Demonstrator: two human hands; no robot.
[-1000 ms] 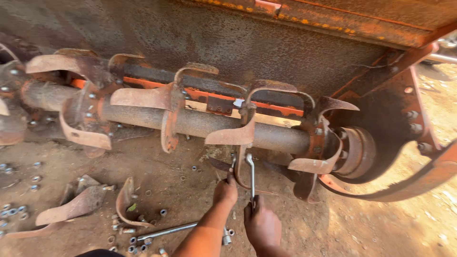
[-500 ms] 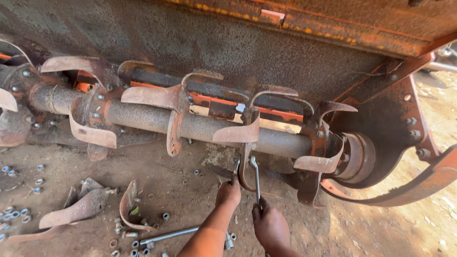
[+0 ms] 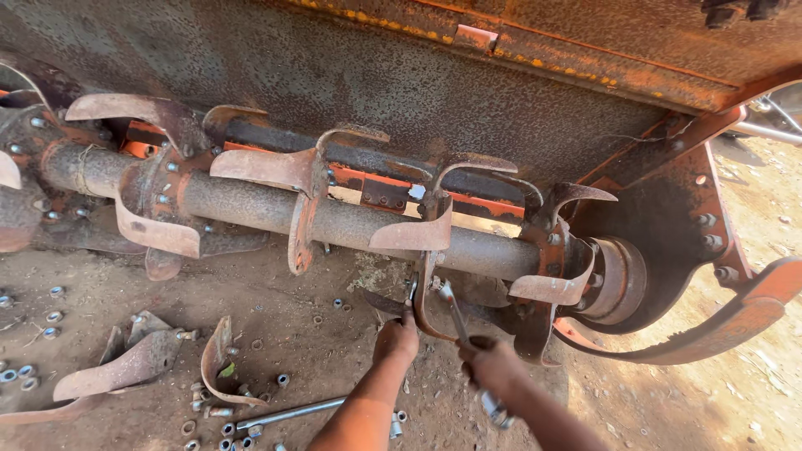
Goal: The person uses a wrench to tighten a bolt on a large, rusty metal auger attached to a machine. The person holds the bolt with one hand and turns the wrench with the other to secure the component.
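- A curved blade (image 3: 428, 288) hangs down from the long rusty shaft (image 3: 334, 221) of the tiller, and both hands work at its lower part, just beneath the shaft.
- The right hand (image 3: 493, 363) has its fingers wrapped around a slim metal spanner (image 3: 455, 316), whose upper end meets a bolt at the blade.
- The left hand (image 3: 397, 338) reaches up on the other side of that blade, fingers closed on a small dark tool (image 3: 412, 291) pressed against it; what kind of tool is too small to tell.
- More curved blades (image 3: 267, 167) stick out along the shaft on both sides, crowding the spot where the hands work.
- Behind the shaft rises the rusty orange hood (image 3: 518, 50) of the machine; at the right end sits a round hub (image 3: 618, 280) against a side plate (image 3: 677, 225).
- On the dirt ground (image 3: 317, 334) to the left lie loose detached blades (image 3: 134, 367).
- A long steel rod (image 3: 288, 413) lies near the left forearm.
- Nuts and washers (image 3: 25, 372) are scattered over the ground, thickest at the left edge.
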